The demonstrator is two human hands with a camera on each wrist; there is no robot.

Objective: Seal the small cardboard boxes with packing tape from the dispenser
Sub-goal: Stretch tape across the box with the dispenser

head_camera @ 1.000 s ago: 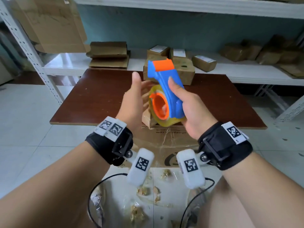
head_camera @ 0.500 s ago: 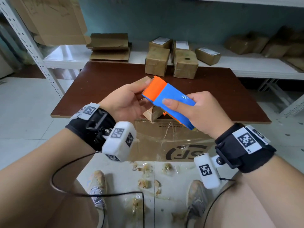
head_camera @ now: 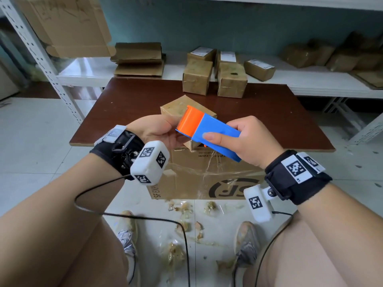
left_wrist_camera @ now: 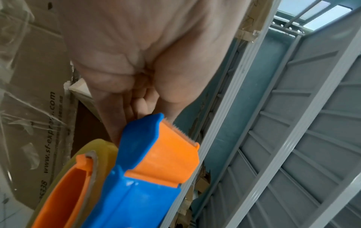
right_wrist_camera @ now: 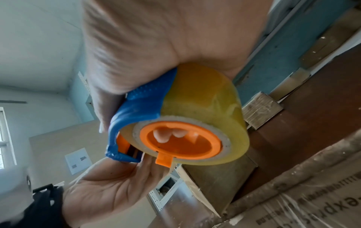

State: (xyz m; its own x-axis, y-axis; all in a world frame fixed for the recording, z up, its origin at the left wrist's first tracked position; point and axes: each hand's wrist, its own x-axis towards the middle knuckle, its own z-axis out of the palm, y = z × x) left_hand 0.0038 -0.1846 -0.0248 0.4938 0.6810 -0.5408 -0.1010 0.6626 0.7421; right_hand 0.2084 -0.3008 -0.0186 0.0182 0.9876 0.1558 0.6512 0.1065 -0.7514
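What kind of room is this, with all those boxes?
Probably a small packing or stockroom. Taped, labelled parcels sit on a white metal shelf, flattened cardboard is stacked nearby, and the right hand grips a tape dispenser over a brown table.

Tape scraps [head_camera: 182,218] litter the tiled floor [head_camera: 31,141] beside flattened cardboard [head_camera: 138,59] on a shelf [head_camera: 83,71].

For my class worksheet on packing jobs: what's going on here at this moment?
A person is taping a small cardboard box. The right hand grips the blue and orange tape dispenser, its serrated orange end over the box. The left hand holds the box above a brown board. Two more small boxes stand at the board's far edge.
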